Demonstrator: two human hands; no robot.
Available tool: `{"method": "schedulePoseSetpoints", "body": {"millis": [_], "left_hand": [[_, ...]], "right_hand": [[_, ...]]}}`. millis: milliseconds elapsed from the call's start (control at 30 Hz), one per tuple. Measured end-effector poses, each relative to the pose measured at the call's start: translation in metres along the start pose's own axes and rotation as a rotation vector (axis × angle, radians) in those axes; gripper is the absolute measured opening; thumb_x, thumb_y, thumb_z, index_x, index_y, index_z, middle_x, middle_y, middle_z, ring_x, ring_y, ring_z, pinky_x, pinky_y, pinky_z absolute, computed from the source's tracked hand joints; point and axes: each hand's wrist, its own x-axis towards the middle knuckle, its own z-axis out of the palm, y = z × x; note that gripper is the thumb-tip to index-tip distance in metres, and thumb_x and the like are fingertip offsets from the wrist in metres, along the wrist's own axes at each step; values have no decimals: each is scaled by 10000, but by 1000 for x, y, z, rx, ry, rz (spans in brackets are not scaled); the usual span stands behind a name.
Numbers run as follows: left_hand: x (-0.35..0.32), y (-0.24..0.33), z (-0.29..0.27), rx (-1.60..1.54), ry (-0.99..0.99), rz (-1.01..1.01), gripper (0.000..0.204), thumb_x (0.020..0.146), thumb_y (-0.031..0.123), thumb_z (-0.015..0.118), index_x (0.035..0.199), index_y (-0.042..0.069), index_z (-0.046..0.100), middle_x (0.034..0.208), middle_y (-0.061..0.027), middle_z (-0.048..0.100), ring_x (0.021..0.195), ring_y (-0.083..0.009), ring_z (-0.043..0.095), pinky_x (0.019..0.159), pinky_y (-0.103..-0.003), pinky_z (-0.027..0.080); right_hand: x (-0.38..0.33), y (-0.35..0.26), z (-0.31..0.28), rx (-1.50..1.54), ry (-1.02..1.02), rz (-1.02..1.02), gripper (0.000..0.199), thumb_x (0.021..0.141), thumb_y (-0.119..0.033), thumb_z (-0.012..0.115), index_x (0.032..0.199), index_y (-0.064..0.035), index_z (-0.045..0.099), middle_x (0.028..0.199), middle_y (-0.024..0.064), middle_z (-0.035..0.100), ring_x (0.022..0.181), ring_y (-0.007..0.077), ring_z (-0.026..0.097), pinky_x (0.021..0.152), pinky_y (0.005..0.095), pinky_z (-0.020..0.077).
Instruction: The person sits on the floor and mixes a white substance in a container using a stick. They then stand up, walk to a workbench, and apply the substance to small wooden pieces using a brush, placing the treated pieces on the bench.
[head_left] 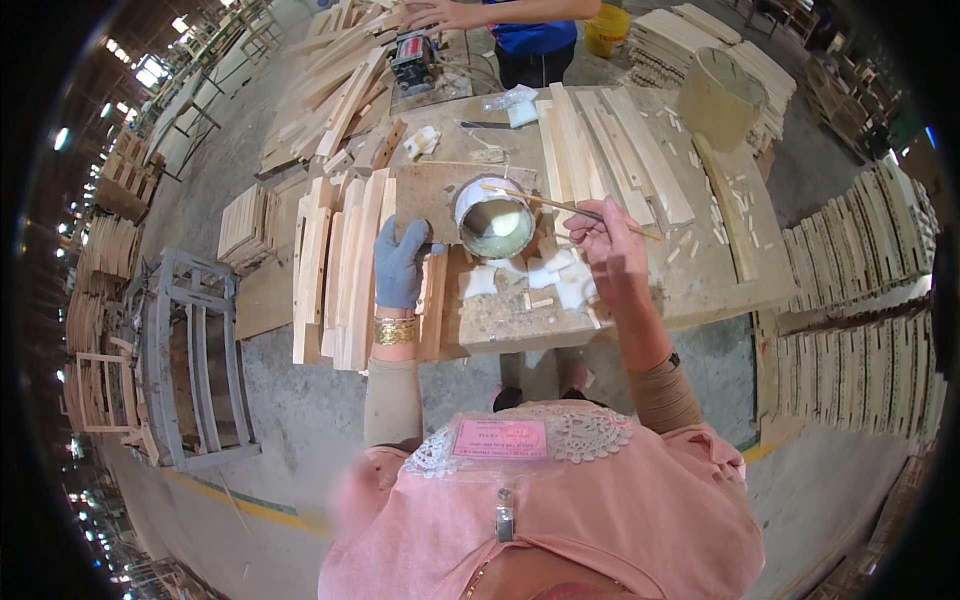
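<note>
Between the thumb and fingers of my bare right hand (608, 238) is a slender stick (548, 202), partly dark along its length. Its far end crosses the rim of a round pot (462, 212) with pale liquid inside. My left hand (400, 268), in a grey glove, lies on a row of pale wooden strips (345, 270) at the table's left edge. Its thumb is spread from the fingers and reaches over the end of a shorter strip (431, 305). White foam-like scraps (573, 284) lie beside the pot, near my right hand.
More wooden strips (615, 150) lie across the table (700, 285), with small wooden pegs scattered at the right. A large bucket (720, 98) stands at the far right corner. Opposite, a person in blue (535, 38) reaches over a machine (412, 62). Wood stacks (860, 235) flank the right side.
</note>
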Motion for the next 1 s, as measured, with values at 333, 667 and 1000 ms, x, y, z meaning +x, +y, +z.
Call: {"method": "schedulePoseSetpoints", "body": {"millis": [333,667,1000], "left_hand": [[-10,0,1,-30,26,-7,218,845,96,585,1033,5,525,822,-36,576,689,-112,569,573,-265,519],[-16,8,-4,-21,150,-43,173,830,82,594,967,0,529,797,-47,572,644,-122,556,517,-262,496],[-49,1,-11,113,314,-129,171,819,149,627,932,42,556,814,-39,588,606,-122,546,494,-244,450]], "right_hand": [[-20,-26,-1,-251,-144,-57,252,899,-151,487,982,70,574,807,130,637,760,159,599,721,276,474],[-28,-33,4,-821,-293,-135,125,826,-92,605,864,22,638,803,81,659,731,121,605,655,242,479],[-22,-41,-5,-950,-509,-560,47,765,-31,631,802,-6,646,754,95,632,677,211,602,606,293,476]]}}
